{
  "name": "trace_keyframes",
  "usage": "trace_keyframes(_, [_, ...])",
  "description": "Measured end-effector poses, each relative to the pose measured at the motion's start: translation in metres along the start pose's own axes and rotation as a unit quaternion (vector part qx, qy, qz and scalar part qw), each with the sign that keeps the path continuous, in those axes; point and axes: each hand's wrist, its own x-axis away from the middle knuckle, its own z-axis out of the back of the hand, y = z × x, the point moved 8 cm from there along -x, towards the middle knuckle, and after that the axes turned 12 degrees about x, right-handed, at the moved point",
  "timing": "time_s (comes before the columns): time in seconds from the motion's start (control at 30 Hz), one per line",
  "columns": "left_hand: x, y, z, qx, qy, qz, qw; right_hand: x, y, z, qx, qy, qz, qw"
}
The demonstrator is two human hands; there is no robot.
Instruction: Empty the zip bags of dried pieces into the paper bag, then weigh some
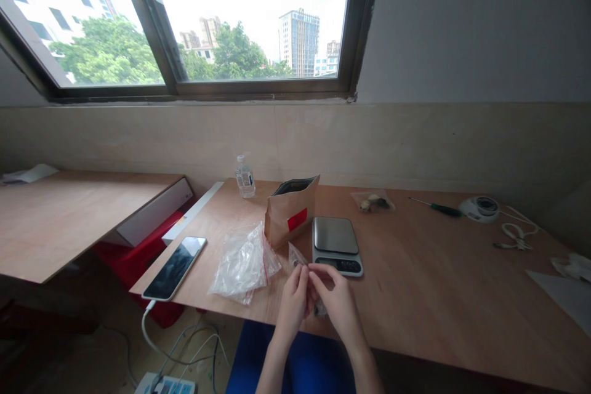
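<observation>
clear plastic, the small bag is pinched at its top edge by left hand and right hand fingers, above the tabletop beside the scale; it looks light, limp and slippery.

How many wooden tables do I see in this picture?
2. One light brown wooden table stands under the person's two hands, with the grey digital scale on it. The second wooden table stands at the left, lower.

Makeshift workroom, plywood tables, scale, screwdriver, city-view window
</observation>
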Motion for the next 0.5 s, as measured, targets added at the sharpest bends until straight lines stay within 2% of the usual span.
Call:
trace_keyframes(0.17, [0.002, 0.003, 0.003, -0.025, 0.005, -0.015, 1.000, -0.001, 0.004, -0.004, -0.031, -0.014, -0.007, 0.999])
trace_keyframes(0.37, [0.001, 0.001, 0.007, -0.052, -0.017, -0.024, 0.998, -0.001, 0.008, -0.004, -0.077, -0.022, -0.036, 0.996])
trace_keyframes(0.5, [0.000, 0.003, 0.012, -0.076, 0.000, -0.032, 0.997, -0.001, 0.009, -0.008, -0.089, -0.038, -0.033, 0.995])
